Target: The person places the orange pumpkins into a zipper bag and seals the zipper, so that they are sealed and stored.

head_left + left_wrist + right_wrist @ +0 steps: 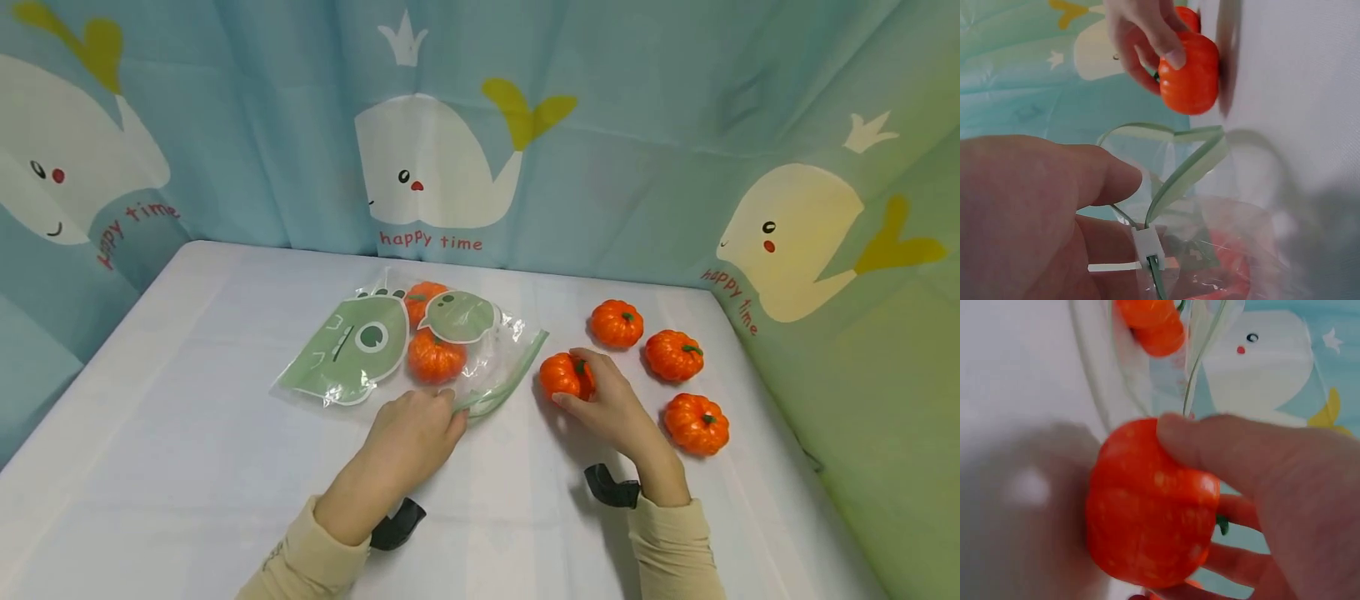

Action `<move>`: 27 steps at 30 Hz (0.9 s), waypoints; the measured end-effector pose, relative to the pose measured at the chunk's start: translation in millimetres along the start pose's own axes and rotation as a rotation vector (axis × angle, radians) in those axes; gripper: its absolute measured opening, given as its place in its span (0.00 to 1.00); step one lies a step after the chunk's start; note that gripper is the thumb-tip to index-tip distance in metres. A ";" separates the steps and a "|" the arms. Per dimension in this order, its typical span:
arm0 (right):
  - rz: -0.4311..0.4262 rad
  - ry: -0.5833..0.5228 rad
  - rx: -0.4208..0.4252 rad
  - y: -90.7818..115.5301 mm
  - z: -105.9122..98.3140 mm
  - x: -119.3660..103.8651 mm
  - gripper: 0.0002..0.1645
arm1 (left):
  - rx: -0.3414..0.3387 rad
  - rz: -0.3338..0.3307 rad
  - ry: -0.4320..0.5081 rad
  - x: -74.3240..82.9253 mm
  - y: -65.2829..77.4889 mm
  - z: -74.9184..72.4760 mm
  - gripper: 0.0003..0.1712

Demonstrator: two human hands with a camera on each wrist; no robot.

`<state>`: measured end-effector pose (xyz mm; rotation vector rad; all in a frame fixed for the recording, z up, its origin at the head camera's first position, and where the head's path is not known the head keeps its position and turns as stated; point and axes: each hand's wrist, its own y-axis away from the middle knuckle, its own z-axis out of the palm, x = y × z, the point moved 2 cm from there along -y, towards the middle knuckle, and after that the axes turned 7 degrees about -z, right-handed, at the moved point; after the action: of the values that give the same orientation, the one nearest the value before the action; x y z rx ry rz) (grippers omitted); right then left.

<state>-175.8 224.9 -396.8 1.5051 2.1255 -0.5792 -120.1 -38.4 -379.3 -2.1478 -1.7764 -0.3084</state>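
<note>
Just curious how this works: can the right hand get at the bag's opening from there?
Probably yes: the bag's opening faces the right hand, which holds a pumpkin, and only bare tabletop shows between them.

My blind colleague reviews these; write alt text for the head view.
A right hand grips a shiny orange pumpkin while the left hand holds a clear plastic, green-printed bag containing two orange pumpkins. Three more orange pumpkins lie to the right on a white table.

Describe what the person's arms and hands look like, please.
The left hand and right hand wear no gloves. Both arms have long beige fabric sleeves, and a curved, solid black piece juts out by each wrist.
</note>
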 end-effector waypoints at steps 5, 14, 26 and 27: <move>-0.075 -0.056 -0.016 1.6 7.8 -12.7 0.37 | 0.025 0.005 0.003 -0.2 -0.5 -0.1 0.15; -0.169 -0.139 -0.028 -1.6 21.4 -31.6 0.34 | -0.106 0.035 0.035 -3.6 -0.8 0.6 0.21; -0.145 -0.177 -0.002 -4.8 25.1 -30.7 0.34 | -0.256 0.161 0.018 -16.2 2.8 -0.7 0.34; -0.144 -0.177 -0.001 -5.2 25.0 -30.7 0.33 | -0.240 0.175 0.014 -16.0 2.3 -1.2 0.31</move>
<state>-168.6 185.6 -398.2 1.2570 2.1068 -0.7341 -120.9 -53.8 -384.5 -2.4403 -1.5986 -0.5131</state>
